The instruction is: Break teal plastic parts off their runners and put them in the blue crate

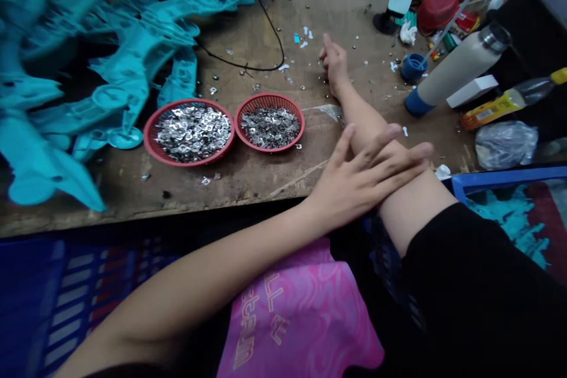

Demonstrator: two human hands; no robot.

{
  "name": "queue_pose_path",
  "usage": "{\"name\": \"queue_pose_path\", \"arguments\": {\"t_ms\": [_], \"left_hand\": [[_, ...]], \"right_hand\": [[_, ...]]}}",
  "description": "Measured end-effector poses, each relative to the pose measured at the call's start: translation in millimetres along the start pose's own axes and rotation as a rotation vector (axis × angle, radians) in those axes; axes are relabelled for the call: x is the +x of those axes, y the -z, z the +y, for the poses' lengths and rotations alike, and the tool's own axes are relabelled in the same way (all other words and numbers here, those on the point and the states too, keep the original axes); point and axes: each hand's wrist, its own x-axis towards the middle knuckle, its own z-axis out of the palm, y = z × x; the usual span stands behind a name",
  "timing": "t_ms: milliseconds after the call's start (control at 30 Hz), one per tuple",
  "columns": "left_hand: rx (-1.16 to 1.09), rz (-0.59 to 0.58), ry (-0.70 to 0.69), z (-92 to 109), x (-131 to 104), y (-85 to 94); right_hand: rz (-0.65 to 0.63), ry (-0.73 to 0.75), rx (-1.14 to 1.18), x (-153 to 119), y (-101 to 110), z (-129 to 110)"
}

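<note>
The left hand [363,174] lies flat, fingers spread wide, on top of the right forearm [381,153], and it holds nothing. The right hand [334,62] rests farther out on the wooden counter [248,180], curled into a loose fist with the thumb sticking up; nothing can be seen in it. Just to the left of the right forearm sit two round red baskets, side by side and almost touching. The bigger red basket [153,142] is full of small shiny metal bits, and the smaller red basket [245,109] holds a darker pile of the same kind of bits. A few loose bits lie scattered on the counter around them. A big heap of light blue plastic parts [88,71] sits to the left of the baskets. To the right, a white bottle [456,68] with a blue bottom lies on its side, near a small blue cap [414,66]. A blue crate [500,178] by the right arm has more light blue pieces in it.
</note>
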Motion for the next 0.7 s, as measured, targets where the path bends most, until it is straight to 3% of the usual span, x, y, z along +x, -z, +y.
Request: {"name": "queue_pose_path", "arguments": {"t_ms": [100,167,267,367,433,500,567,600,700], "left_hand": [[0.102,-0.114,-0.069,-1,31,13.2],[0.110,-0.186,-0.138,-2,25,10.8],[-0.058,-0.154,-0.105,5,-21,-10.0],[-0.255,-0.109,-0.009,21,-79,-33.1],[-0.318,-0.191,-0.029,30,-107,-41.3],[-0.362,-0.274,-0.128,30,-120,-42.0],[-0.415,-0.269,-0.220,21,-115,-34.6],[-0.449,-0.213,-0.239,13,-104,-27.7],[-0.555,0.142,-0.135,-8,-49,1.4]], "right_hand": [[-0.066,0.138,-0.118,3,-4,9],[-0.013,0.136,-0.060,4,-1,11],[0.102,0.072,0.086,3,7,6],[0.134,0.027,0.137,1,11,-1],[0.131,0.001,0.142,-1,12,-5],[0.132,-0.014,0.150,-2,12,-7],[0.141,-0.001,0.158,-3,10,-8],[0.139,0.015,0.158,-3,10,-7],[0.118,0.049,0.126,-4,6,-3]]}}
